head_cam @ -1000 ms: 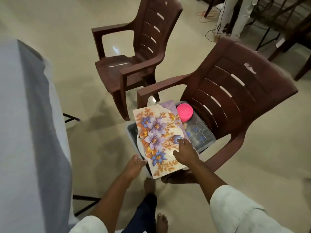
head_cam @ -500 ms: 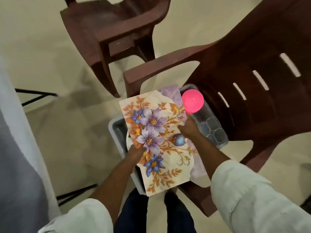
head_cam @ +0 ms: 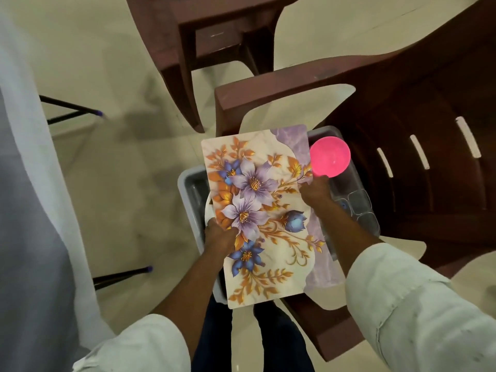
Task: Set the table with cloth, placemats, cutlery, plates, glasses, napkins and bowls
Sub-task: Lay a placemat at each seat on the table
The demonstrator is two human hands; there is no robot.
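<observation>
Both hands now gripping the floral placemat (head_cam: 264, 216), left hand (head_cam: 220, 236) fingers clamped on its left edge; right hand (head_cam: 314, 191) right edge

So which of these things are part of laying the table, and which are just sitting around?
Part of the job:
placemat, gripped by the left hand and right hand
pink bowl
grey bin holding the tableware
clear glasses in the bin
cloth at the left

Just about:
near chair, under the bin
far chair
</observation>
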